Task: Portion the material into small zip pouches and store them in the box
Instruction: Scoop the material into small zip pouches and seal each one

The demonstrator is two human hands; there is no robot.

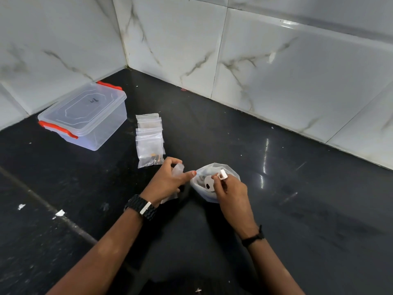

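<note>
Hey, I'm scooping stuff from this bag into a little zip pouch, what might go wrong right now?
1. The right hand holds the white scoop over the open bag, apart from the pouch the left hand grips; material may spill onto the black counter in transfer.
2. The pouch mouth looks crumpled, so pouring may miss.
3. The storage box is lidded; filled pouches stay outside.

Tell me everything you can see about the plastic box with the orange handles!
The plastic box is a see-through rectangular tub with a clear lid shut on top. The lid has a raised eight-sided panel and a small dark mark near its middle. Orange clips sit at its two short ends. It looks empty. It stands flat on the black counter, turned at an angle, in the far left corner close to the marble-look wall tiles. Neither hand touches it, and the row of small pouches lies just to its right, apart from it.
</note>
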